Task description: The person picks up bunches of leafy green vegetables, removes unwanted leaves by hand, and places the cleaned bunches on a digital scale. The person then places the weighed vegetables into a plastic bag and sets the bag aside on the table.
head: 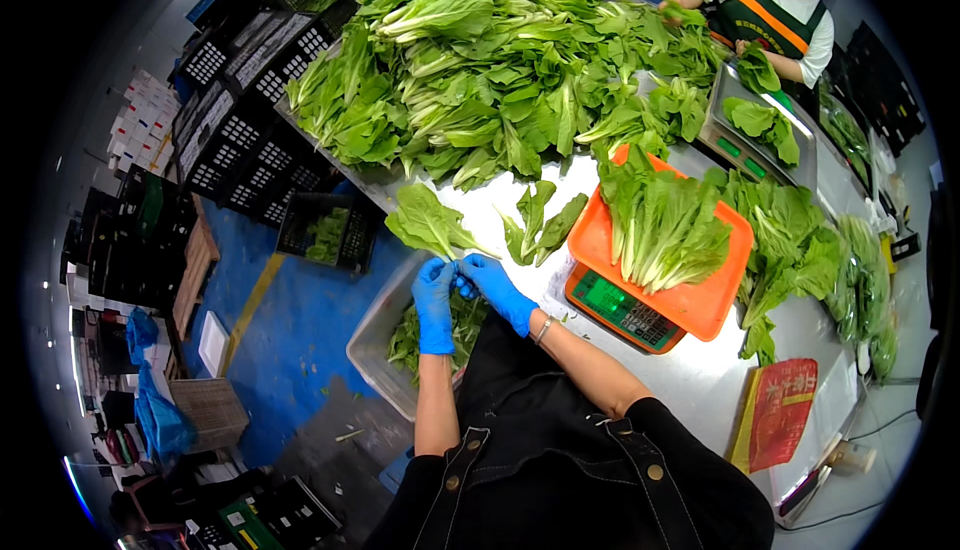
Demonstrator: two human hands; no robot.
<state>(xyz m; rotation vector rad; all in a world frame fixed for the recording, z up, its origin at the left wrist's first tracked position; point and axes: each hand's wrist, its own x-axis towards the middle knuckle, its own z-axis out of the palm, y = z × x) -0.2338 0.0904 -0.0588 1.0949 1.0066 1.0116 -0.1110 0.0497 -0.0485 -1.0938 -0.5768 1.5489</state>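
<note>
Both of my hands wear blue gloves and meet at the stem end of a leafy green point(424, 218), whose leaves point away from me over the table edge. My left hand point(433, 306) pinches the stem, and my right hand point(496, 289) has its fingers on the same spot. Just beyond my right hand, a few loose leaves point(534, 221) lie on the metal table point(480, 209). To the right, a bunch of greens point(664, 231) rests on the orange tray point(721, 310) of a digital scale point(624, 311) with a lit display. A big heap of greens point(480, 77) covers the table's far side.
Below my hands stands a translucent plastic bin point(376, 344) holding leaves. A black crate point(330, 231) sits on the blue floor, near stacked crates point(232, 145). Across the table, a co-worker point(772, 17) handles greens at a second scale point(739, 137). A red bag point(780, 411) lies at right.
</note>
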